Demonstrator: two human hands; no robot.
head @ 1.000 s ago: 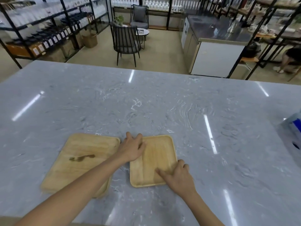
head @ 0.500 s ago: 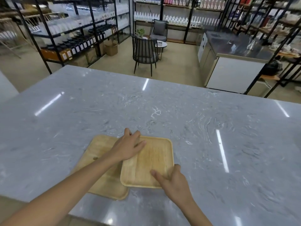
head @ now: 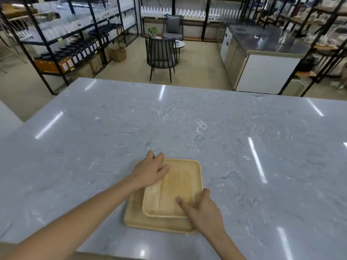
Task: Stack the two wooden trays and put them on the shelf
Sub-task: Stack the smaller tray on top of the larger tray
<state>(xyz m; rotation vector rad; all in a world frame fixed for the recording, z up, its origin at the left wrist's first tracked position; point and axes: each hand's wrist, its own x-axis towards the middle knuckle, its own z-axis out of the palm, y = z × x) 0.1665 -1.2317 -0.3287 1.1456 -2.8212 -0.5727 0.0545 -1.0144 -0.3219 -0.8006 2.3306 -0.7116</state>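
Two pale wooden trays lie near the front edge of the grey marble table [head: 187,119]. The smaller tray [head: 176,184] sits on top of the larger tray [head: 137,218], whose left and front rims stick out beneath it. My left hand [head: 150,170] grips the smaller tray's far left corner, fingers over its rim. My right hand [head: 202,211] holds the near right corner, thumb lying inside the tray. The task shelf may be one of the black metal shelving racks [head: 65,38] across the floor at the left.
A black slatted chair [head: 162,55] stands just past the table's far edge, with a small round table and a grey armchair behind it. A steel-topped counter [head: 266,59] is at the back right. More racks line the right wall.
Both hands have slid the smaller tray left, from beside the larger tray to on top of it. The camera has also shifted, so more of the room shows.
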